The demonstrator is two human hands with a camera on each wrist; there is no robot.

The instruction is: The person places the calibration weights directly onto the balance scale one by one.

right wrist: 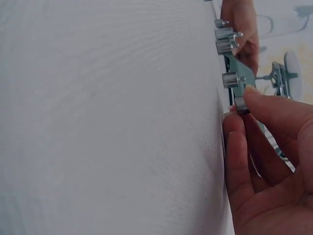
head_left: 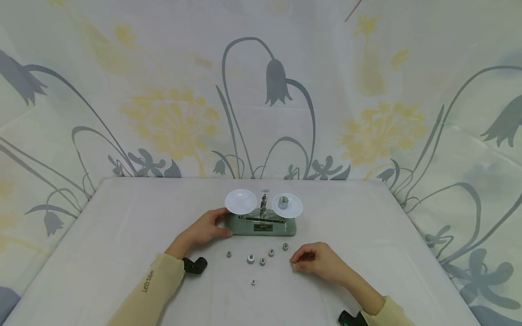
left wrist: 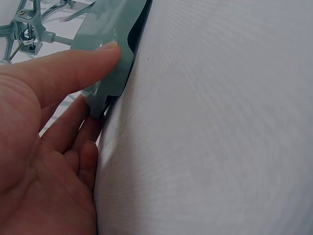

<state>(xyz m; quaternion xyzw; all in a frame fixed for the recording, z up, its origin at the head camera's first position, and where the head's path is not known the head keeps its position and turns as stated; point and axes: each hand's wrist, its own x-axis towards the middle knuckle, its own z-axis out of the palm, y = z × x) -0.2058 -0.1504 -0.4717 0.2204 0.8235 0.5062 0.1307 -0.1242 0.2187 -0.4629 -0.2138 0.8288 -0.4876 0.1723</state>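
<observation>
A green balance scale (head_left: 261, 225) stands upright on the white cloth, with two white pans. My left hand (head_left: 209, 227) grips the left end of its base, and in the left wrist view the thumb (left wrist: 98, 61) lies on the green side while other fingers reach behind and under. On the right pan (head_left: 295, 209) sits a larger metal weight (head_left: 283, 202). My right hand (head_left: 322, 262) is low over the cloth, right of the loose weights, pinching a small metal weight (head_left: 294, 264) between thumb and fingers. The fingers hide most of that weight.
Several small metal weights lie loose in front of the scale, among them a wider one (head_left: 250, 259), one nearest my right hand (head_left: 285, 246) and a tiny one (head_left: 253, 282) closest to me. The left pan (head_left: 240, 202) bears nothing visible. A flowered curtain (head_left: 261, 113) hangs behind.
</observation>
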